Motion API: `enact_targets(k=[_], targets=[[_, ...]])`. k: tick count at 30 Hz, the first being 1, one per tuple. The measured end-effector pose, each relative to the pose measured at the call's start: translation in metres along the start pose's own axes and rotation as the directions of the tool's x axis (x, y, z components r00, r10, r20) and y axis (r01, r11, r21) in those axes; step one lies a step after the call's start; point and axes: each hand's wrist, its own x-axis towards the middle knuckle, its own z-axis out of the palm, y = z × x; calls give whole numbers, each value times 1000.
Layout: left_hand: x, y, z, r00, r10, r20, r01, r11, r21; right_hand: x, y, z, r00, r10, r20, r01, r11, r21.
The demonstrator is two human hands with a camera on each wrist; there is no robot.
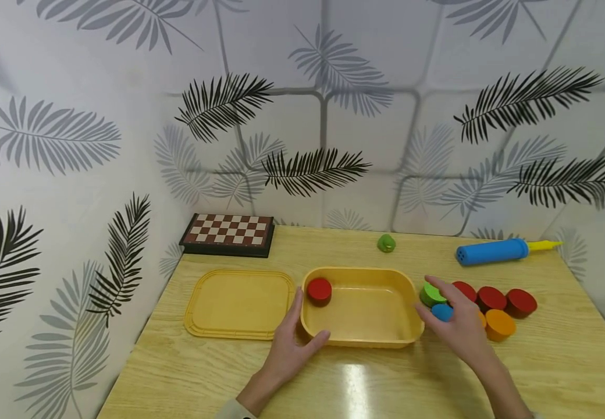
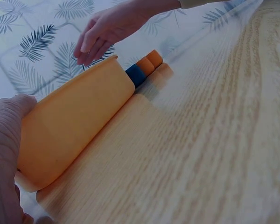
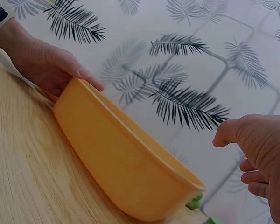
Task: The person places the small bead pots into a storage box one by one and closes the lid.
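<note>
A deep yellow plastic tub (image 1: 367, 311) stands on the table with one short red cylinder (image 1: 319, 291) in its far left corner. My left hand (image 1: 288, 347) holds the tub's left end, the thumb at the near rim and the fingers along the side. In the right wrist view that thumb lies on the rim of the tub (image 3: 116, 149). My right hand (image 1: 459, 331), empty and with fingers spread, hovers just past the tub's right end. Beneath and beside it are a green cylinder (image 1: 431, 295), a blue one (image 1: 442, 312), several red ones (image 1: 521, 303) and orange ones (image 1: 500, 325), partly hidden by the hand.
Left of the tub lies a flat yellow lid (image 1: 239, 305). Behind that is a checkered board box (image 1: 229, 233). A small green figure (image 1: 386, 243) and a blue hand pump (image 1: 493, 251) with a yellow nozzle sit toward the patterned wall (image 1: 344, 134).
</note>
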Motion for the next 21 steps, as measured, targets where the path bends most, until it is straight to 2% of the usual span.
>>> enact_targets(k=[4, 9, 13, 17, 21], targets=[[0, 0, 0, 1000, 3, 4, -3, 1000, -5, -10, 16, -17, 996, 62, -57, -62, 998, -5], [0, 0, 0, 1000, 5, 5, -5, 1000, -2, -24, 37, -35, 980, 124, -156, -126, 992, -2], [0, 0, 0, 1000, -2, 1, 2, 1000, 3, -36, 54, -46, 955, 161, -250, -169, 986, -12], [0, 1, 0, 1000, -4, 2, 4, 1000, 0, -45, 77, -53, 919, 180, -351, -193, 981, -4], [0, 3, -1, 1000, -1, 3, 1, 1000, -5, -56, 94, -57, 889, 235, -394, -244, 969, 28]])
